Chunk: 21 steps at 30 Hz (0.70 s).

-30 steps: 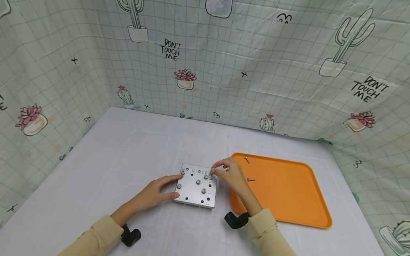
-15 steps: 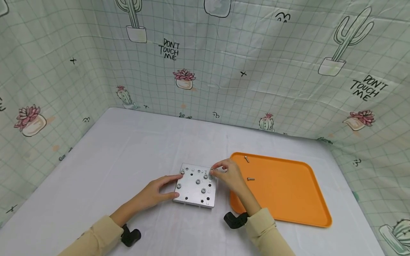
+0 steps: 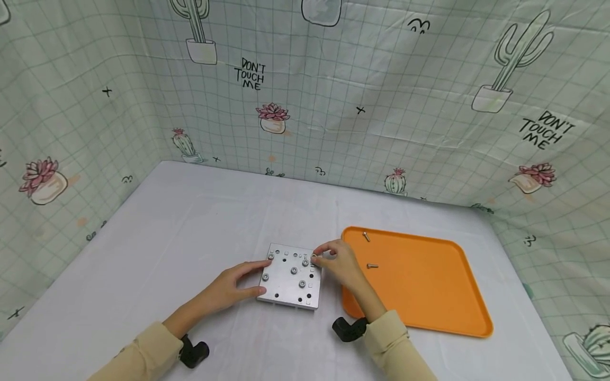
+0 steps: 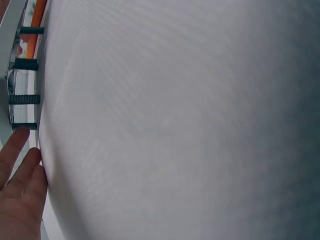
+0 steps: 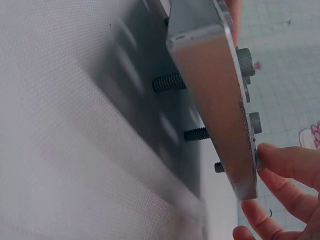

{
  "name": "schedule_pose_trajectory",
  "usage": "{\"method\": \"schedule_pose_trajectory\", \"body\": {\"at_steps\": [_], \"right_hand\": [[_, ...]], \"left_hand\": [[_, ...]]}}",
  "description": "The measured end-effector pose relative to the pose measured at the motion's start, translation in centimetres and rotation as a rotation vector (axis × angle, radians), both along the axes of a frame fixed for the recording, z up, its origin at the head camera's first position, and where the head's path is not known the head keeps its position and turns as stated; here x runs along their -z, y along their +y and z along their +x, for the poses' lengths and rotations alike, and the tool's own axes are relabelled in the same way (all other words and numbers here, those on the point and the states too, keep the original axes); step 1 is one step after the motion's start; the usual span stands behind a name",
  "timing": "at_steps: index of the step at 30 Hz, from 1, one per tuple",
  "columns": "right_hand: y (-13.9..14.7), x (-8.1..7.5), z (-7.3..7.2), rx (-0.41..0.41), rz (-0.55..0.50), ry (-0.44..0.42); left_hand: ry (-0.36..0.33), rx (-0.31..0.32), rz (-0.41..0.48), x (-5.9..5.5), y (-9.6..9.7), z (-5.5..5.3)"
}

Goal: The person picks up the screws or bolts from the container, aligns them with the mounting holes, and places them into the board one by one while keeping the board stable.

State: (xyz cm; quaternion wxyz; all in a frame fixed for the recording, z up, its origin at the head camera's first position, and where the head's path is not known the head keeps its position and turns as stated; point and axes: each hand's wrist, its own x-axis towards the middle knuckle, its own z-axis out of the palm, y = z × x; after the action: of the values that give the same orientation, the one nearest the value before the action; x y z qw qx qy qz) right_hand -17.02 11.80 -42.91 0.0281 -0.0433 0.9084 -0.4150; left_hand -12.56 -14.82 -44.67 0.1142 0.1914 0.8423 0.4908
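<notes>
Metal plate (image 3: 281, 286) on surface (image 3: 219, 211), left of orange tray (image 3: 424, 286); bolt shanks (image 5: 169, 82) protrude beneath. Left hand (image 3: 232, 283): thumb and finger spread wide, touching plate's left edge. Right hand (image 3: 342, 266): pinches a bolt (image 3: 313, 256) near plate's far right corner. Two loose bolts (image 3: 373, 266) in tray.

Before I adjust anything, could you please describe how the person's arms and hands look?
The left hand and the right hand are ungloved. The left sleeve and the right sleeve are pale beige, with broad cuffs. A black, bent, rounded left wrist device is matched by a similar right wrist device.
</notes>
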Motion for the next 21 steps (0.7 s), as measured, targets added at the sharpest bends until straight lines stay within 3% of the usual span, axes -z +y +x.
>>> {"method": "schedule_pose_trajectory", "body": {"at_steps": [21], "right_hand": [[1.6,-0.4,0.4,0.044,-0.071,-0.065]], "left_hand": [[-0.006,0.004,0.006,0.1,0.0,-0.1]]}}
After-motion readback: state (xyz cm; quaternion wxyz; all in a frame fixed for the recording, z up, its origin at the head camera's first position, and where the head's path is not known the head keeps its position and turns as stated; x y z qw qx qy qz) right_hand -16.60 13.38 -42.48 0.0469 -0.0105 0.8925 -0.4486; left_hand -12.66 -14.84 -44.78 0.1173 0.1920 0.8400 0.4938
